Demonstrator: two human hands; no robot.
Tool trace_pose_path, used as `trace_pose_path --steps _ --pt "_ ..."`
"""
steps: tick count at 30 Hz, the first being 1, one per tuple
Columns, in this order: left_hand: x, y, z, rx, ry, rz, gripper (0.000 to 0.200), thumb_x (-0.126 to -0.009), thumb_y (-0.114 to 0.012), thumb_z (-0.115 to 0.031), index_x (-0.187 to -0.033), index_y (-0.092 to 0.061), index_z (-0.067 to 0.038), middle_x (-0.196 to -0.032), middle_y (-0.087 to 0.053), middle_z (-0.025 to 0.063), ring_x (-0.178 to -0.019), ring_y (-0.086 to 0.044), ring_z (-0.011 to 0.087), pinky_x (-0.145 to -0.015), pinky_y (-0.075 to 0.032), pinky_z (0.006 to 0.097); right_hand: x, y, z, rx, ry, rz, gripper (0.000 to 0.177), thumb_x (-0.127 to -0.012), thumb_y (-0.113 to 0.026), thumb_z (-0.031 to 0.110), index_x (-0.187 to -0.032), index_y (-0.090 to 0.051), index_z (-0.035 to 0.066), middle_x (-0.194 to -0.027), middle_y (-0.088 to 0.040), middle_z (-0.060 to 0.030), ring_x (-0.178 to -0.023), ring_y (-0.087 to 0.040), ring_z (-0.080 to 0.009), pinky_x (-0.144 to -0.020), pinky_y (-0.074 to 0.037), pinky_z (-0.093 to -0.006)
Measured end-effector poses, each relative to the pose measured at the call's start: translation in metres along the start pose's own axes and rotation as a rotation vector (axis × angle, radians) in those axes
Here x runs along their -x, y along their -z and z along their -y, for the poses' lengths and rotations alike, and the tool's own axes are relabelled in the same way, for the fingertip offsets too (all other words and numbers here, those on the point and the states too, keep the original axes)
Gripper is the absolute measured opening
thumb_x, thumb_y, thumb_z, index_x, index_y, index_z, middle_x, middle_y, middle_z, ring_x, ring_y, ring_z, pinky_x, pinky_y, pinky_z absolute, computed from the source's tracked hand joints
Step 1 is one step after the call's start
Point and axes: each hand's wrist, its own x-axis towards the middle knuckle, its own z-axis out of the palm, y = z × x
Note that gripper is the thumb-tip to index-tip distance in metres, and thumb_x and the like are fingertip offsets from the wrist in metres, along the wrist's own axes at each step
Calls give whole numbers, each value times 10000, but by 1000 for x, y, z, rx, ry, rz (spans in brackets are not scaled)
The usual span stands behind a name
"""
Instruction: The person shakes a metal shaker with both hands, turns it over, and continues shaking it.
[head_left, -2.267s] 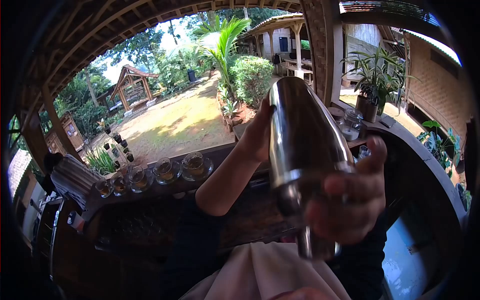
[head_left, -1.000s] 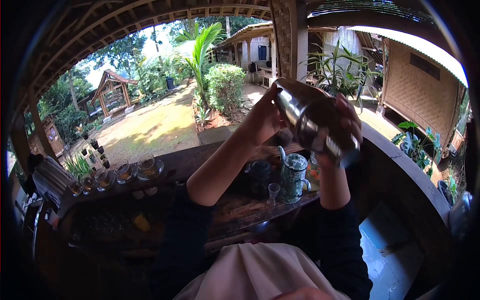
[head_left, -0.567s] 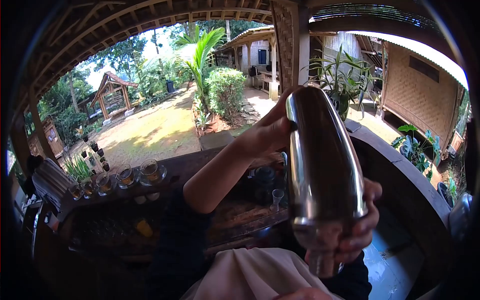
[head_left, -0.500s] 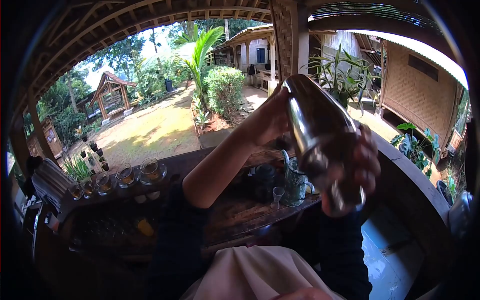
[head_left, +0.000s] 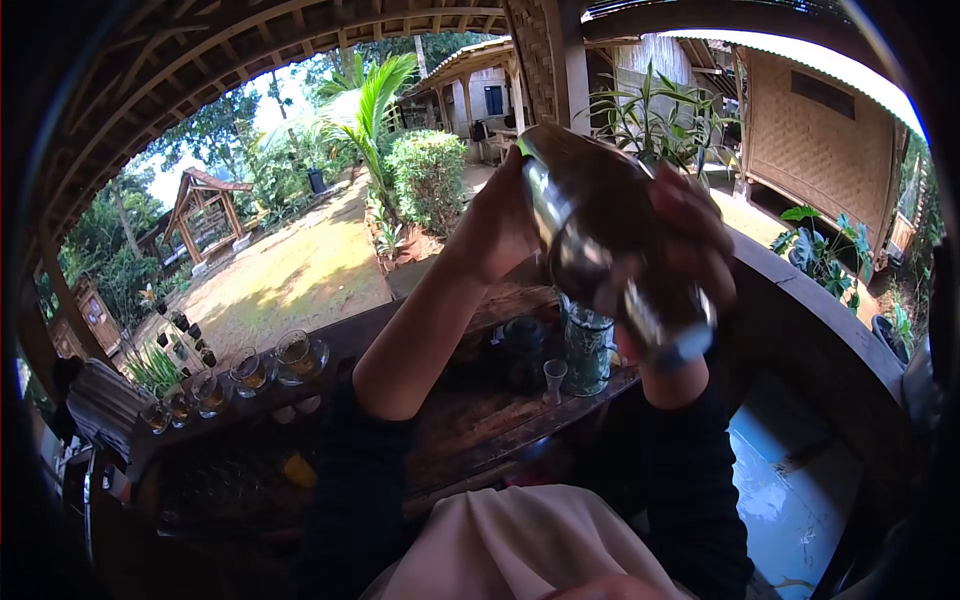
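Observation:
A shiny metal shaker is held up in front of me, tilted, its narrower end low at the right. My left hand is wrapped round its upper left end. My right hand grips the right side, somewhat blurred, with part of it hidden behind the metal. Beneath the shaker, a green patterned jug stands on the wooden counter, with a small clear glass beside it. A dark pot is just left of them.
Several glass cups on saucers line the counter's left edge. A yellow object lies in the dark area below them. At far left is a person in striped cloth. A ledge curves along the right.
Both hands and the shaker have shifted a little left and up, and the shaker's tilt has changed slightly. The view has turned slightly too.

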Motion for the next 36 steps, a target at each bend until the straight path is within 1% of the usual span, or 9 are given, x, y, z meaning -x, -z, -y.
trace_pose_path --steps 3,6,11,15,20,24,27,30,36 --pt "-20 33 29 367 424 -579 451 -827 -488 -544 -969 -565 -123 -870 -554 76 -717 -496 166 -626 -330 299 22 -5 -50 54 -1038 137 319 -876 -646 263 -1080 -558 33 -948 -643 -78 -878 -603 -137 -730 -479 -291" --pt "-12 -2 42 336 447 -721 515 -811 -468 -594 -977 -577 -118 -903 -559 84 -744 -497 156 -656 -332 294 21 9 -51 -66 -1048 98 329 -857 -676 235 -1067 -565 7 -903 -639 -46 -848 -569 -68 -709 -463 -247" --pt "1 -47 30 367 49 -4 581 -940 -441 -498 -1354 -417 -92 -1255 -547 102 -1211 -485 240 -1009 -376 415 -10 16 7 -137 354 -51 408 -701 -787 172 -1039 -566 111 -1043 -639 -42 -1031 -611 -260 -887 -448 -412" --pt "-13 -15 23 316 9 12 625 -939 -409 -530 -1389 -362 -99 -1314 -516 117 -1214 -503 260 -1047 -367 442 -1 30 -9 -29 182 69 393 -752 -755 144 -1088 -567 66 -1054 -640 -23 -1017 -615 -178 -852 -471 -363" --pt "-38 46 47 407 466 -139 462 -917 -403 -553 -1110 -580 -172 -821 -645 40 -734 -576 133 -597 -334 268 28 30 -66 -168 -1194 101 433 -735 -768 157 -1081 -596 -37 -1094 -634 -124 -989 -627 -245 -847 -495 -350" --pt "-29 -28 42 344 -8 -187 357 -974 -423 -345 -1247 -468 -121 -1032 -627 64 -894 -604 165 -782 -452 349 -6 41 -7 -2 -198 221 468 -728 -775 163 -1127 -589 3 -1096 -636 -118 -1021 -622 -197 -850 -492 -343" --pt "-20 -29 58 252 -202 66 520 -959 -475 -386 -1370 -360 -90 -1210 -585 113 -1148 -551 239 -1037 -391 405 63 53 4 -479 580 -435 316 -807 -712 339 -1057 -529 279 -974 -515 102 -1189 -432 -174 -1058 -294 -463" --pt "-37 -15 49 515 109 253 549 -940 -451 -494 -1311 -474 -90 -1229 -574 121 -1154 -551 239 -1022 -409 424 14 38 -12 19 272 15 397 -731 -753 149 -1092 -596 94 -1077 -627 -66 -996 -602 -161 -859 -462 -375" --pt "-55 22 75 379 381 -589 518 -849 -385 -636 -872 -614 -172 -716 -542 18 -640 -476 122 -558 -323 299 33 43 -64 36 -830 283 520 -790 -746 271 -1193 -537 18 -1006 -620 -108 -966 -614 -240 -861 -484 -365"
